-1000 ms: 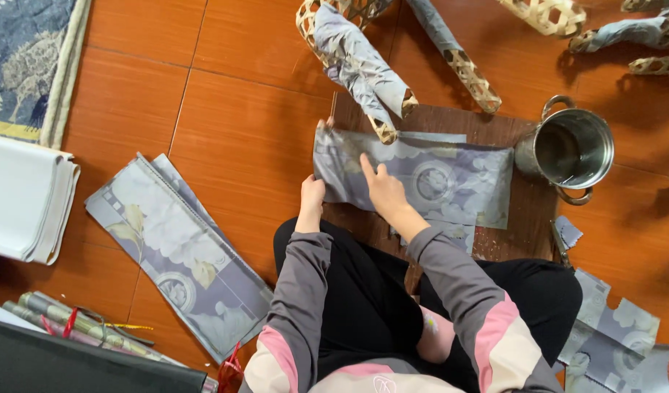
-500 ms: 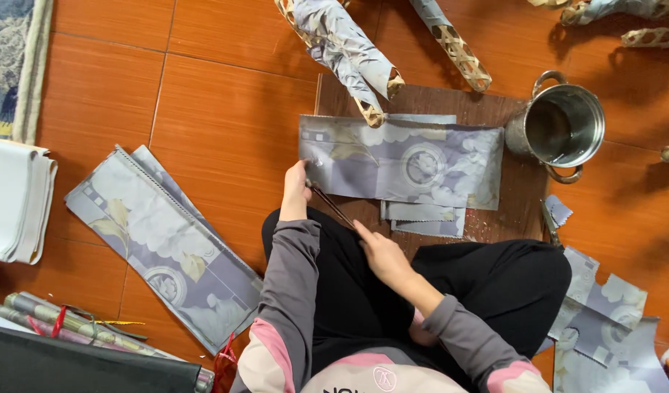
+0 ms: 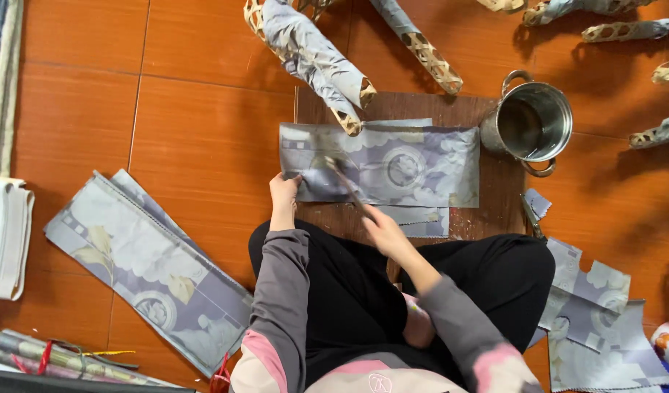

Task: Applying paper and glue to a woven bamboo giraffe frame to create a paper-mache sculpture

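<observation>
A grey-blue patterned paper sheet (image 3: 414, 164) lies flat on a wooden board (image 3: 465, 109) in front of my crossed legs. My left hand (image 3: 283, 193) presses down the sheet's near left corner. In my right hand (image 3: 381, 229) is a thin brush or stick (image 3: 341, 178). It is blurred, and its far end lies over the left part of the sheet. Under the sheet's near edge a smaller strip of the same paper (image 3: 418, 218) pokes out.
A metal pot (image 3: 534, 120) stands at the board's right end. Paper-wrapped woven cones (image 3: 312, 54) lie beyond the board and at top right. Long patterned sheets (image 3: 145, 262) lie on the floor to the left, cut pieces (image 3: 589, 306) to the right, a white folded stack (image 3: 3, 233) at far left.
My right hand left the sheet, drew back toward my lap, and now reaches forward with the thin brush over the paper's left part. My left hand stays at the sheet's near left corner.
</observation>
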